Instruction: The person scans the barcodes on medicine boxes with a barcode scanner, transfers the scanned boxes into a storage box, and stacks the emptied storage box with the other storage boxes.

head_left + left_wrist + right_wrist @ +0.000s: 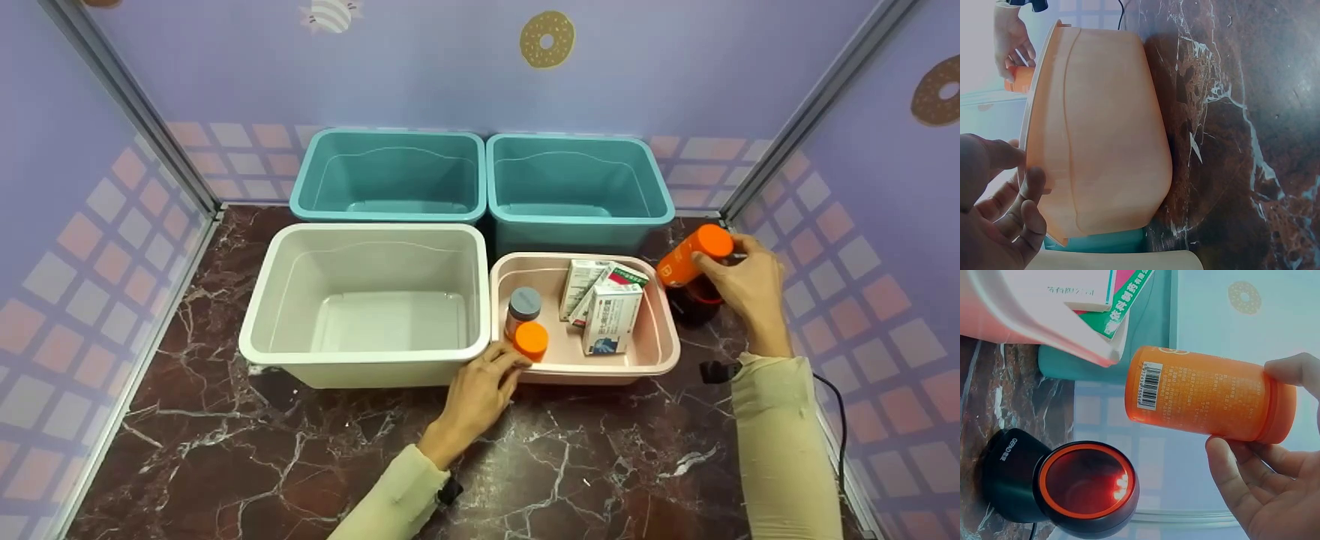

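The right hand's grip [752, 289] pinches the orange bottle [1196, 396] only near its cap [1280, 410], close to the black scanner [1061, 486] beside the pink bin [1109, 129] the left hand [478, 390] holds, so it could slip.

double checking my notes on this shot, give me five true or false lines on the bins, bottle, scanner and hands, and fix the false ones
1. The right hand holds an orange bottle. True.
2. The printed boxes are in the white bin. False: they are in the pink bin.
3. The left hand grips the pink bin's rim. True.
4. In the head view, the black scanner is left of the pink bin. False: it is on the right.
5. Two teal bins stand at the back. True.
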Demonstrator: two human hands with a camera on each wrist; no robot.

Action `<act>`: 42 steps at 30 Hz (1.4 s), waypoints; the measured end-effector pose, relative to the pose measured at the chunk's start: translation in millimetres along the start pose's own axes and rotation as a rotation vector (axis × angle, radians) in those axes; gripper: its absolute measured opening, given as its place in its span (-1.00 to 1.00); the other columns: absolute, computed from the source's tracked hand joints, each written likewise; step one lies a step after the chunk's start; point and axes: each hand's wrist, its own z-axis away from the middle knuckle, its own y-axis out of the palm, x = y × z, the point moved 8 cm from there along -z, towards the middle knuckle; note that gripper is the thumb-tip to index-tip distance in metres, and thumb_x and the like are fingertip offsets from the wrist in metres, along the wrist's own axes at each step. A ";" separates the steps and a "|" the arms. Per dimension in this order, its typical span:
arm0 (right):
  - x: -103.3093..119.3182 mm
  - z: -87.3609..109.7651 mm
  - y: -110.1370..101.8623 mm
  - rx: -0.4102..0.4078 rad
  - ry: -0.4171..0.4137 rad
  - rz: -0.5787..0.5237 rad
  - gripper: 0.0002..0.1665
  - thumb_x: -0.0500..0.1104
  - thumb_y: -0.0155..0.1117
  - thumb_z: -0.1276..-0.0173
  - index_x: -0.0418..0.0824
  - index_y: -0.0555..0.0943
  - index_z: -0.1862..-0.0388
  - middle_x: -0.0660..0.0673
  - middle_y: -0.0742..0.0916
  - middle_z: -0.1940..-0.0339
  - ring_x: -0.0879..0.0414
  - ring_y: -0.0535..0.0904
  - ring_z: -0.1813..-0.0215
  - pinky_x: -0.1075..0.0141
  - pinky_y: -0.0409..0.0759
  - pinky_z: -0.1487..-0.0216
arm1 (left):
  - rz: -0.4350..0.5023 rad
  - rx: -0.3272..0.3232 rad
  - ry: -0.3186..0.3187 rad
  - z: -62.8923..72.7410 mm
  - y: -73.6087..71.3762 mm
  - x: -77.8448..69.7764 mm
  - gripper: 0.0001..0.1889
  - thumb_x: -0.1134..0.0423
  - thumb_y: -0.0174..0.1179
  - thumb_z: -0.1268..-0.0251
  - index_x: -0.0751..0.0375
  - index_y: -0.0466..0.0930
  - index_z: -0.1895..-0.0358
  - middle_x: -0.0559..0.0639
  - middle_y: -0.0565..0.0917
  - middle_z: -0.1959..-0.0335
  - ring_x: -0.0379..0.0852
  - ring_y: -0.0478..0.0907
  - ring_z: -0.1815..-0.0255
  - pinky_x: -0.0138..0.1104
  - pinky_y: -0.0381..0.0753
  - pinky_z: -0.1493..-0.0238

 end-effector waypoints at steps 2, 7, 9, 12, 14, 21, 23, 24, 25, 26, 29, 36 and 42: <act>2.6 -2.1 1.8 0.001 -0.006 -0.009 -0.22 0.09 0.41 -0.24 -0.37 0.51 -0.29 -0.41 0.68 -0.14 -0.25 0.59 -0.12 0.00 0.39 -0.25 | 0.001 -0.001 0.000 -0.1 0.1 0.3 -0.86 0.22 0.24 -0.39 -0.10 0.71 0.08 -0.20 0.64 0.05 -0.12 0.69 0.21 -0.25 0.73 0.28; 8.3 -7.0 5.8 0.003 -0.021 -0.026 -0.21 0.07 0.43 -0.21 -0.38 0.50 -0.29 -0.43 0.67 -0.14 -0.29 0.55 -0.16 -0.09 0.28 -0.37 | 0.012 -0.007 0.004 0.0 -0.6 0.2 -0.85 0.24 0.26 -0.37 -0.08 0.71 0.08 -0.19 0.64 0.06 -0.12 0.69 0.21 -0.26 0.73 0.26; 10.7 -9.2 6.9 -0.002 -0.029 -0.024 -0.21 0.07 0.43 -0.20 -0.37 0.51 -0.30 -0.43 0.67 -0.13 -0.28 0.55 -0.15 -0.10 0.23 -0.40 | 0.019 -0.005 0.003 0.1 -0.9 0.0 -0.85 0.24 0.27 -0.36 -0.08 0.71 0.08 -0.19 0.64 0.05 -0.11 0.69 0.21 -0.27 0.73 0.26; 14.3 -12.2 7.9 -0.016 -0.032 -0.025 -0.21 0.07 0.44 -0.20 -0.35 0.52 -0.30 -0.41 0.68 -0.10 -0.26 0.56 -0.13 -0.08 0.33 -0.35 | 0.022 0.001 -0.002 0.1 -0.9 -0.2 -0.84 0.25 0.27 -0.36 -0.08 0.71 0.07 -0.19 0.64 0.05 -0.10 0.69 0.21 -0.27 0.73 0.25; 16.8 -14.5 8.7 -0.027 -0.035 -0.025 -0.22 0.07 0.43 -0.19 -0.34 0.52 -0.29 -0.41 0.69 -0.09 -0.25 0.56 -0.12 -0.05 0.35 -0.32 | 0.020 0.003 -0.005 0.1 -0.7 -0.1 -0.84 0.24 0.27 -0.36 -0.08 0.71 0.07 -0.19 0.64 0.05 -0.10 0.69 0.21 -0.27 0.73 0.25; 26.6 -20.2 12.7 -0.042 -0.014 -0.027 -0.23 0.13 0.42 -0.19 -0.28 0.55 -0.27 -0.34 0.72 -0.08 -0.14 0.60 -0.07 0.06 0.47 -0.19 | 0.016 -0.006 -0.003 0.2 -0.2 -0.4 -0.85 0.23 0.27 -0.36 -0.07 0.72 0.08 -0.17 0.64 0.06 -0.10 0.69 0.21 -0.26 0.74 0.25; 28.0 -22.5 13.6 -0.048 -0.010 -0.030 -0.24 0.13 0.43 -0.18 -0.28 0.56 -0.25 -0.34 0.72 -0.07 -0.14 0.60 -0.06 0.06 0.48 -0.19 | 0.015 -0.003 0.000 0.2 0.2 -0.6 -0.85 0.23 0.27 -0.36 -0.07 0.72 0.08 -0.17 0.64 0.06 -0.09 0.69 0.20 -0.26 0.73 0.25; 29.0 -23.3 13.8 -0.051 -0.009 -0.031 -0.25 0.13 0.43 -0.18 -0.28 0.56 -0.25 -0.34 0.72 -0.07 -0.13 0.60 -0.05 0.06 0.48 -0.19 | 0.017 -0.002 0.000 0.2 0.3 -0.6 -0.85 0.24 0.27 -0.36 -0.06 0.72 0.08 -0.17 0.64 0.06 -0.09 0.69 0.20 -0.26 0.73 0.25; 30.0 -24.3 14.1 -0.054 -0.009 -0.033 -0.25 0.13 0.42 -0.18 -0.28 0.56 -0.24 -0.34 0.72 -0.07 -0.13 0.59 -0.05 0.05 0.48 -0.20 | 0.016 0.001 -0.001 0.4 0.2 -0.6 -0.85 0.23 0.27 -0.36 -0.06 0.72 0.08 -0.17 0.64 0.06 -0.09 0.69 0.20 -0.26 0.73 0.26; 31.1 -25.2 14.4 -0.055 -0.010 -0.038 -0.26 0.13 0.42 -0.18 -0.28 0.56 -0.24 -0.34 0.72 -0.07 -0.13 0.59 -0.04 0.05 0.48 -0.20 | 0.018 0.002 0.000 0.3 0.3 -0.4 -0.85 0.24 0.28 -0.36 -0.06 0.72 0.08 -0.17 0.64 0.06 -0.09 0.69 0.20 -0.26 0.73 0.27; 35.0 -27.4 15.5 -0.052 -0.009 -0.059 -0.25 0.13 0.42 -0.19 -0.27 0.56 -0.25 -0.33 0.71 -0.09 -0.12 0.59 -0.05 0.05 0.48 -0.21 | 0.026 0.003 0.000 0.3 -0.1 -0.2 -0.85 0.25 0.28 -0.35 -0.06 0.72 0.08 -0.17 0.64 0.06 -0.09 0.69 0.21 -0.27 0.72 0.28; 41.3 -34.8 17.5 -0.061 -0.016 -0.067 -0.25 0.14 0.43 -0.18 -0.24 0.57 -0.25 -0.29 0.72 -0.09 0.12 0.60 0.08 0.14 0.48 -0.20 | 0.027 0.014 -0.008 0.4 -0.2 -0.2 -0.85 0.24 0.27 -0.36 -0.05 0.72 0.08 -0.16 0.63 0.04 -0.08 0.69 0.19 -0.30 0.73 0.26; 46.8 -39.4 18.8 -0.082 -0.033 -0.075 -0.27 0.15 0.44 -0.17 -0.23 0.59 -0.23 -0.27 0.73 -0.07 0.18 0.62 0.16 0.22 0.52 -0.12 | 0.030 0.013 -0.010 -0.3 -1.0 -1.4 -0.84 0.24 0.27 -0.35 -0.04 0.71 0.07 -0.16 0.64 0.04 -0.08 0.68 0.18 -0.31 0.73 0.25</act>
